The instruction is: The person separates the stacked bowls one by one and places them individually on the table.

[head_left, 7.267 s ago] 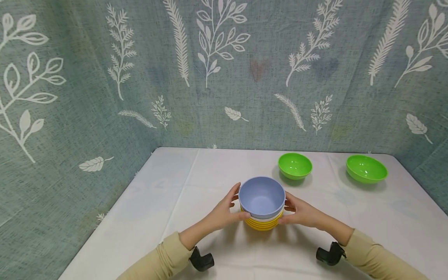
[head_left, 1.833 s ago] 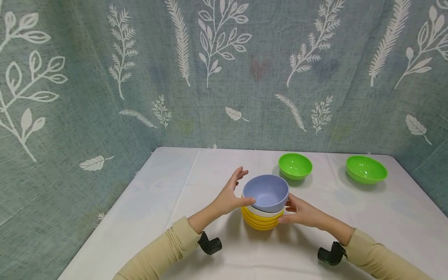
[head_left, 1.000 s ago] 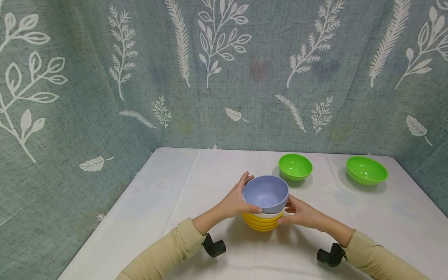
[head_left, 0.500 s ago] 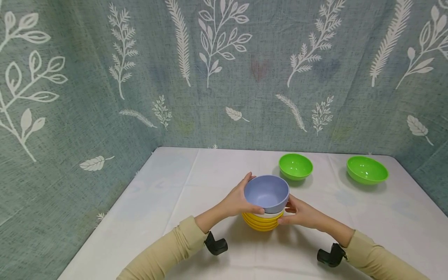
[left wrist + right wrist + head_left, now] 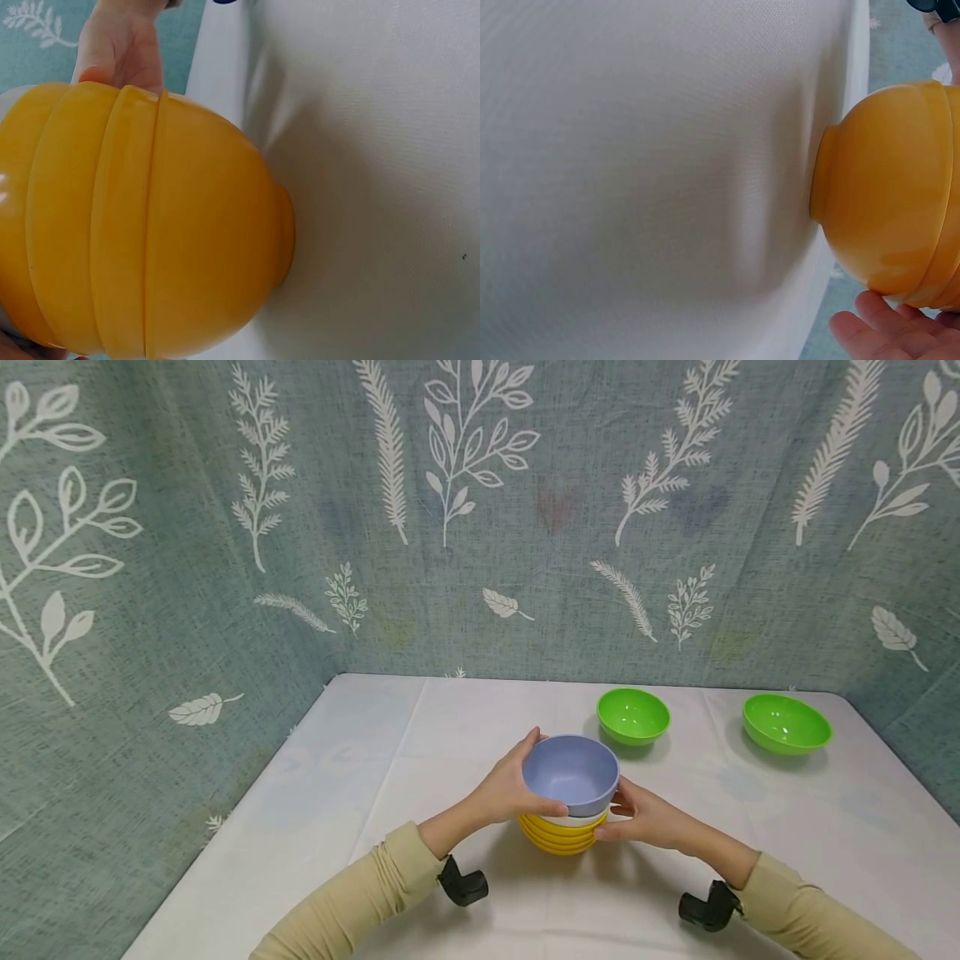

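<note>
While my left hand point(image 5: 504, 792) grips the smooth blue bowl point(image 5: 573, 774) over a white bowl point(image 5: 587, 820), my right hand point(image 5: 651, 814) clasps the glossy yellow bowls point(image 5: 561, 839) nested below; just behind sits a shiny green bowl point(image 5: 632, 717), farther right a second green bowl point(image 5: 786, 724), on the cloth-covered counter point(image 5: 337, 793).

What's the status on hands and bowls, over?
Left hand grips blue bowl. Right hand cups yellow bowls. Blue topmost, white bowl just below. Green bowls farther back, out of the way.
</note>
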`<state>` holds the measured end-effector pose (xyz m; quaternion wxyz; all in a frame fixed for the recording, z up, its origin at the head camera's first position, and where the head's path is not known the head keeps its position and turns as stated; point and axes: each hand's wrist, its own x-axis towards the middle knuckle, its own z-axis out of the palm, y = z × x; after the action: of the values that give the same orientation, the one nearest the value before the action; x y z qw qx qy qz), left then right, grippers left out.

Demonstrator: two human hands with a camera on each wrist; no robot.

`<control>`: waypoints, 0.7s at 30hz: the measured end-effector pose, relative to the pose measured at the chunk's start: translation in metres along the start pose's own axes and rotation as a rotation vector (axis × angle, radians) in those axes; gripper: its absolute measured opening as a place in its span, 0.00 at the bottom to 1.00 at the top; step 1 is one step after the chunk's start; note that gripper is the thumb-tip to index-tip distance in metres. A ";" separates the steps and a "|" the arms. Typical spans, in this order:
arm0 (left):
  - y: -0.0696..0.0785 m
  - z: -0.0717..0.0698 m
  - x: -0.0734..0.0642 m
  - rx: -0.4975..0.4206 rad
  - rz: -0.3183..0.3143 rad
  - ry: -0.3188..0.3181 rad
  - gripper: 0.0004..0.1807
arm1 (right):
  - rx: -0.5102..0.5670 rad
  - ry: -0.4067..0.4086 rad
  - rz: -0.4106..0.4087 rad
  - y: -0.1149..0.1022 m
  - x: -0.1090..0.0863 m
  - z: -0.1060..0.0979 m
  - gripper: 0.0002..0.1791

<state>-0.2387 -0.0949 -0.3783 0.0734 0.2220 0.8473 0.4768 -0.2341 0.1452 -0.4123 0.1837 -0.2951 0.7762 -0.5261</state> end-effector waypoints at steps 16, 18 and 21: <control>0.013 -0.018 0.003 -0.005 0.040 0.026 0.66 | -0.038 0.008 0.028 -0.004 -0.002 -0.001 0.51; 0.015 -0.022 0.003 -0.014 0.049 0.032 0.66 | -0.045 0.008 0.022 -0.005 -0.003 -0.001 0.52; 0.017 -0.028 0.004 -0.025 0.047 0.043 0.67 | -0.039 0.008 0.011 -0.005 -0.003 -0.002 0.52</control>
<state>-0.2459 -0.1070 -0.3485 0.0465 0.2308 0.8372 0.4937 -0.2317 0.1471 -0.4075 0.1778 -0.2923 0.7886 -0.5109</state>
